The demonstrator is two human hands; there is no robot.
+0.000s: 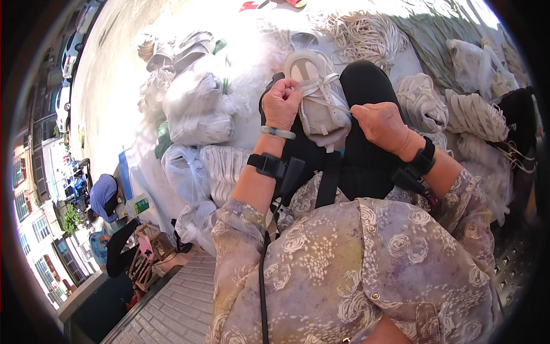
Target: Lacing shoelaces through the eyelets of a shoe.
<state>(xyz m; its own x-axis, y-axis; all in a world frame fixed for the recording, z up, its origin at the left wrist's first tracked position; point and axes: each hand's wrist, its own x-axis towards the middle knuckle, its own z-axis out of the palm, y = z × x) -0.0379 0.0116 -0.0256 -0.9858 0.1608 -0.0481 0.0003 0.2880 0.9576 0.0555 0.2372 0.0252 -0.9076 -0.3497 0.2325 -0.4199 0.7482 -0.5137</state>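
A pale sneaker (325, 123) lies between my black-clad thighs, toe and heel in line with my legs. Across its upper a whitish shoelace (333, 105) is partly threaded. My left hand (281, 104) is closed in a pinch at the sneaker's left side, fingertips on the lace near the eyelets. On the other side, my right hand (381, 127) is closed round a stretch of lace that runs taut from the shoe to its thumb and forefinger. Its curled fingers hide the lace's end.
Bagged pale shoes (197, 106) are heaped to the left. Further shoes (421, 102) stand stacked at the right, below a pile of loose laces (366, 37). A person in a blue top (104, 196) sits at far left, near a wooden chair (149, 252).
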